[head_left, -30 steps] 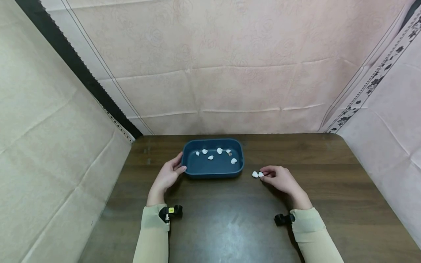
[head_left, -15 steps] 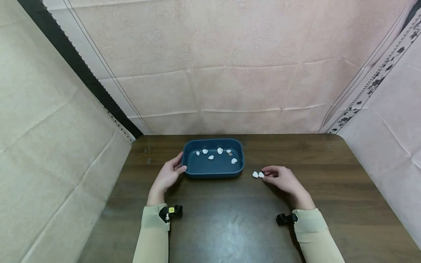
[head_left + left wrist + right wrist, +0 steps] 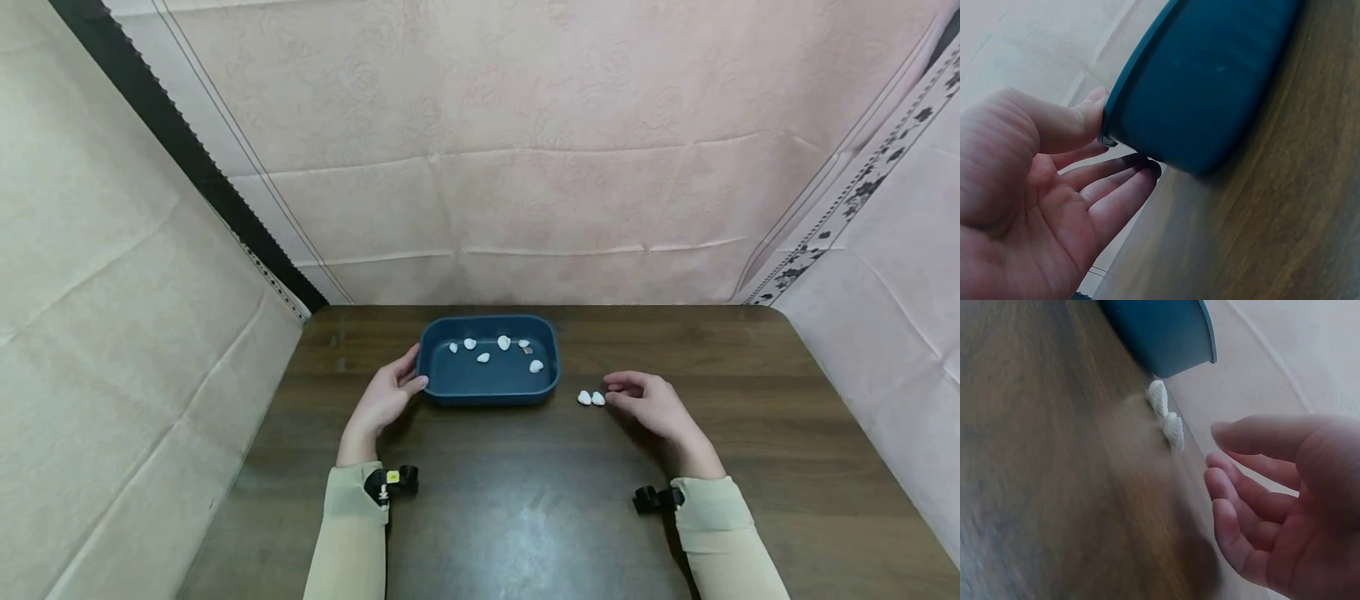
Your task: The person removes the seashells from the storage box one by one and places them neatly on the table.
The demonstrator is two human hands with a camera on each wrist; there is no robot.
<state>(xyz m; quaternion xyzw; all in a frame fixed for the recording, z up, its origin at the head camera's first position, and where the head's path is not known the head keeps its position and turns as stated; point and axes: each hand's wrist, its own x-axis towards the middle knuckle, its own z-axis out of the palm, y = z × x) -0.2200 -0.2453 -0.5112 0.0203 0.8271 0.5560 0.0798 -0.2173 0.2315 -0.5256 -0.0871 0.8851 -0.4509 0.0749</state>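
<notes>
A dark blue rectangular tray (image 3: pixel 480 385) stands on the table with several small white seashells (image 3: pixel 504 342) spread over its bottom. My left hand (image 3: pixel 378 404) grips the tray's left end; in the left wrist view the thumb (image 3: pixel 1075 127) presses at the rim and the fingers lie along the end wall. To the right of the tray two white ribbed seashells lie side by side on the wood, a left one (image 3: pixel 584 397) and a right one (image 3: pixel 597 398). Just right of them is my right hand (image 3: pixel 651 404), fingers loosely bent, thumb apart from the shells in the right wrist view, holding nothing.
The brown wooden table (image 3: pixel 487 467) extends toward me and to both sides. Pale cloth (image 3: pixel 525 208) hangs behind it and along the left and right. A small brownish piece (image 3: pixel 527 351) lies among the shells in the tray.
My right hand has let go of the right seashell and drawn slightly to the right, leaving it beside the other. My left hand keeps its place at the tray.
</notes>
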